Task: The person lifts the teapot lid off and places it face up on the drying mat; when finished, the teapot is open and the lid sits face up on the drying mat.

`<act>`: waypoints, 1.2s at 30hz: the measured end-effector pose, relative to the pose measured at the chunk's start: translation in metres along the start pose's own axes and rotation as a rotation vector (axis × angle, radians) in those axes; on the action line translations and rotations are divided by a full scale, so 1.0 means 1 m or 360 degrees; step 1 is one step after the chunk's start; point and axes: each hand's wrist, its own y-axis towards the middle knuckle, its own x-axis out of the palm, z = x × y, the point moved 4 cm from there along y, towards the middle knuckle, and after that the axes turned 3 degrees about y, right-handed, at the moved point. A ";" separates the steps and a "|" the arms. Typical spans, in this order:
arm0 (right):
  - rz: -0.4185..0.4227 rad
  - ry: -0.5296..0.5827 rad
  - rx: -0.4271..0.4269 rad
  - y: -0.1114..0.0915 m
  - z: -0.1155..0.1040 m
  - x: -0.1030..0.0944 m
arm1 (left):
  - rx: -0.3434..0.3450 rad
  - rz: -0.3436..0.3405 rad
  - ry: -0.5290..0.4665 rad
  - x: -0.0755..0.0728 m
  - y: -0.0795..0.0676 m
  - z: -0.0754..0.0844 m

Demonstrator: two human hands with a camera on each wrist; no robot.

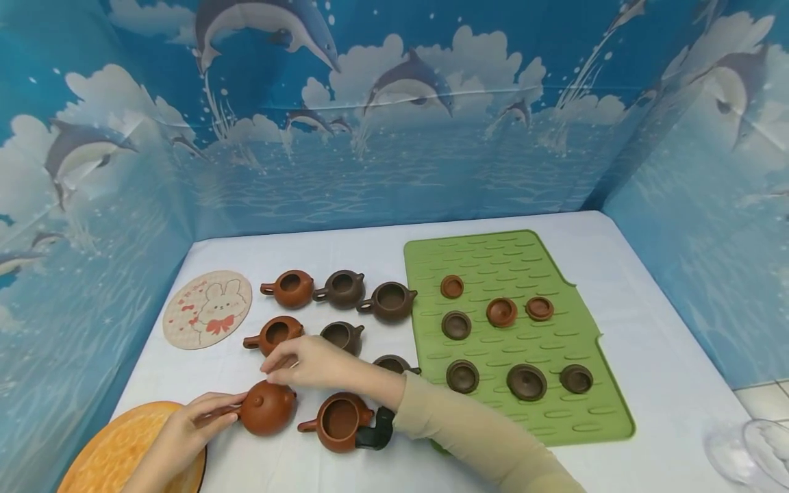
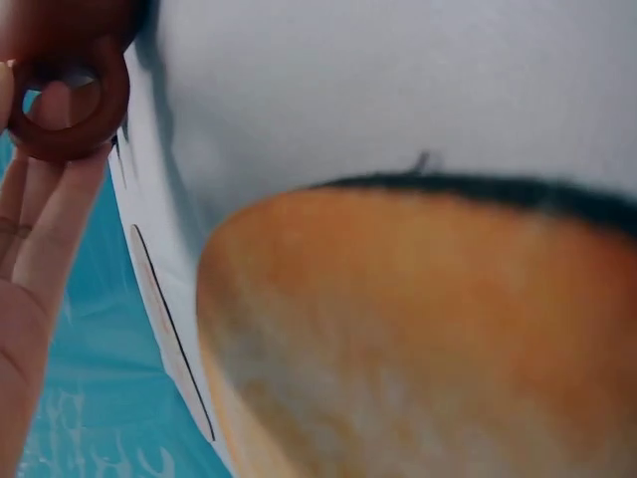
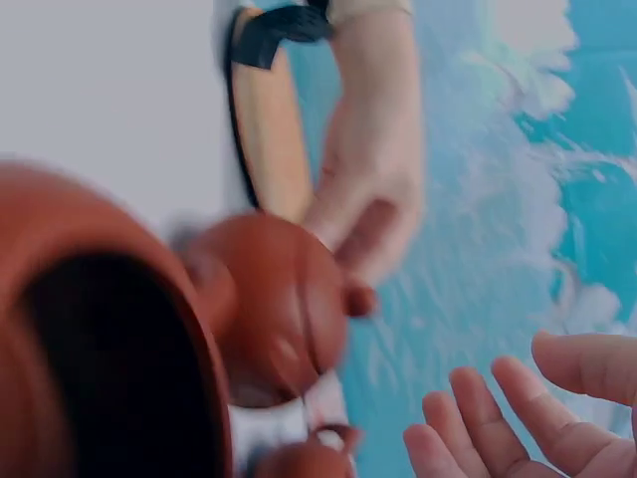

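Observation:
A reddish-brown clay teapot point(image 1: 268, 409) with its lid point(image 1: 259, 401) on sits at the front left. My left hand point(image 1: 197, 428) pinches its ring handle point(image 2: 70, 144) between thumb and fingers. Just above and behind the lid is my right hand point(image 1: 311, 361); in the right wrist view its fingers point(image 3: 478, 398) are spread and relaxed, apart from the teapot, with nothing in them. A lidless reddish teapot point(image 1: 339, 419) stands to the right, under my right forearm and the black wrist strap point(image 1: 377, 433).
Several more lidless teapots point(image 1: 342, 287) stand in rows behind, some partly hidden by my right arm. Several lids point(image 1: 527, 382) lie on a green mat point(image 1: 493, 260) at right. A rabbit-print mat point(image 1: 208, 308) lies back left, a round orange-yellow mat point(image 1: 117, 452) front left.

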 end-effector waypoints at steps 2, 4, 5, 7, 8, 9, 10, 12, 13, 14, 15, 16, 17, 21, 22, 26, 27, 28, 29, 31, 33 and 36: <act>-0.0069 -0.0081 -0.0011 0.005 -0.002 0.016 | 0.0003 0.0009 -0.0027 0.000 0.001 -0.002; -0.0112 -0.0188 -0.0035 0.010 -0.004 0.029 | 0.0006 0.0012 -0.0054 0.000 0.001 -0.003; -0.0117 -0.0259 -0.0050 0.012 -0.005 0.034 | 0.0006 0.0009 -0.0075 0.001 0.001 -0.003; -0.0114 -0.0397 -0.0067 0.015 -0.007 0.040 | -0.0025 0.0005 -0.0105 0.002 0.001 -0.004; -0.0107 -0.0453 -0.0073 0.016 -0.007 0.042 | -0.0050 0.0004 -0.0117 0.003 0.001 -0.005; -0.0095 -0.0501 -0.0070 0.017 -0.008 0.043 | -0.0074 0.0001 -0.0121 0.003 0.001 -0.006; -0.0087 -0.0532 -0.0063 0.018 -0.008 0.044 | -0.0102 0.0000 -0.0119 0.003 0.001 -0.007; -0.0080 -0.0587 -0.0048 0.019 -0.008 0.046 | -0.0145 0.0005 -0.0097 0.003 0.002 -0.007; -0.0074 -0.0606 -0.0054 0.019 -0.007 0.046 | -0.0153 0.0008 -0.0085 0.003 0.002 -0.007; -0.0067 -0.0629 -0.0060 0.019 -0.008 0.047 | -0.0157 0.0011 -0.0075 0.003 0.002 -0.007; -0.0059 -0.0650 -0.0070 0.019 -0.008 0.047 | -0.0156 0.0013 -0.0066 0.003 0.003 -0.007; -0.0052 -0.0676 -0.0083 0.019 -0.008 0.048 | -0.0154 0.0019 -0.0058 0.003 0.003 -0.006; -0.0045 -0.0702 -0.0096 0.018 -0.009 0.048 | -0.0163 0.0021 -0.0056 0.003 0.004 -0.006; -0.0012 -0.0795 -0.0153 0.017 -0.011 0.050 | -0.0197 0.0019 -0.0056 0.003 0.005 -0.006; -0.0003 -0.0820 -0.0167 0.017 -0.011 0.051 | -0.0200 0.0018 -0.0060 0.003 0.005 -0.005; 0.0026 -0.0899 -0.0199 0.017 -0.013 0.052 | -0.0205 0.0007 -0.0073 0.003 0.005 -0.004; 0.0030 -0.0905 -0.0201 0.017 -0.013 0.052 | -0.0219 0.0004 -0.0082 0.003 0.005 -0.003; 0.0034 -0.0908 -0.0206 0.017 -0.014 0.052 | -0.0233 -0.0002 -0.0085 0.003 0.006 -0.003; 0.0037 -0.0907 -0.0208 0.017 -0.014 0.052 | -0.0250 -0.0008 -0.0086 0.003 0.006 -0.003; 0.0037 -0.0900 -0.0221 0.017 -0.014 0.052 | -0.0298 -0.0023 -0.0084 0.003 0.006 -0.004; 0.0032 -0.0884 -0.0238 0.016 -0.014 0.051 | -0.0347 -0.0035 -0.0076 0.003 0.006 -0.005; 0.0033 -0.0837 -0.0259 0.012 -0.015 0.048 | -0.0410 -0.0059 -0.0047 0.003 0.005 -0.006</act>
